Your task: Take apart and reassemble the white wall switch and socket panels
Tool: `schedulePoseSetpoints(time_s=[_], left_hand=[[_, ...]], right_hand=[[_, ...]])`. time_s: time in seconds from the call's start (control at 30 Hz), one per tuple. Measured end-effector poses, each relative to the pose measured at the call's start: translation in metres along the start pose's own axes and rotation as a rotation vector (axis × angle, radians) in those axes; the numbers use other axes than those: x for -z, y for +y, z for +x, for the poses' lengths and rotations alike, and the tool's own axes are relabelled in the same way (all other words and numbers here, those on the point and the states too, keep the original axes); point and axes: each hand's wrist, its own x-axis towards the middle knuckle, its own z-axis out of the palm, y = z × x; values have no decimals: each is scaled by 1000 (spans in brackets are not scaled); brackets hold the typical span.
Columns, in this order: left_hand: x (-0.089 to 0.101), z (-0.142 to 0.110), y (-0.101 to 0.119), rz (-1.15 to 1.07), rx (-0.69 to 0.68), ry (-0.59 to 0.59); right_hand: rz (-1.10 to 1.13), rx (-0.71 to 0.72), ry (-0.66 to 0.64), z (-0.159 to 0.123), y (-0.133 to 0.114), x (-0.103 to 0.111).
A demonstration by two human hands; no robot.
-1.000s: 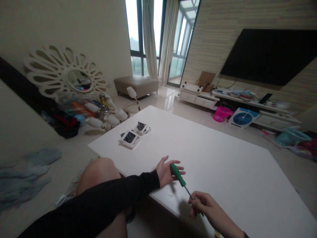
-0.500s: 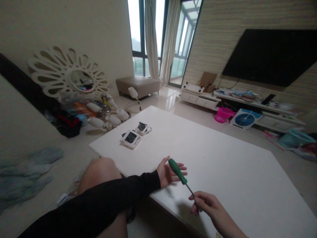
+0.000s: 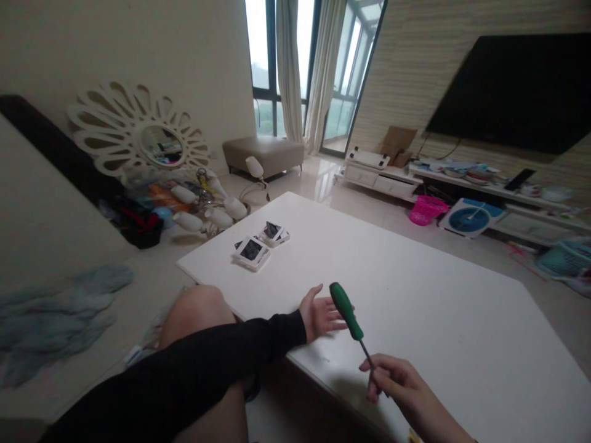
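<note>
A screwdriver [image 3: 345,309] with a green handle is tilted above the near part of the white table [image 3: 415,307], handle up and to the left. Its thin metal shaft is pinched in the fingers of my right hand [image 3: 397,381]. My left hand [image 3: 321,314] lies palm up with its fingers spread, just behind and beside the green handle, which covers some fingertips. Whether the handle touches those fingers I cannot tell. Farther off on the table are two white square devices with dark centres, a nearer one [image 3: 252,251] and a farther one [image 3: 274,234].
Left of the table lie a lamp with several white shades [image 3: 217,216] and a flower-shaped mirror [image 3: 161,145]. A beige bench [image 3: 265,154] stands by the window. Along the right wall are a pink basket [image 3: 427,210], a boxed fan [image 3: 471,217] and a low cabinet [image 3: 397,186].
The whole view has shifted, so the scene sits further right in the picture. My right hand still pinches the screwdriver shaft, and the handle now overlaps my left fingertips.
</note>
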Motion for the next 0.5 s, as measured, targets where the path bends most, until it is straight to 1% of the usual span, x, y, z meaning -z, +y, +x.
schedulePoseSetpoints(time_s=[0.07,0.23,0.37,0.43,0.5], left_hand=[[-3,-1,3,-32,-10,2],[-5,-4,5,-86,-69,-68],[-6,-3,4,-91,-88,-10],[-8,-2,5,-91,-98,24],[-9,-2,7,-98,-112,52]], right_hand=[[8,-14,0,3,1,1],[-62,-94,-50,7,7,-6],[-74,-96,-56,5,10,-10],[-55,-73,-60,3,8,-8],[-38,-39,-36,1,5,-5]])
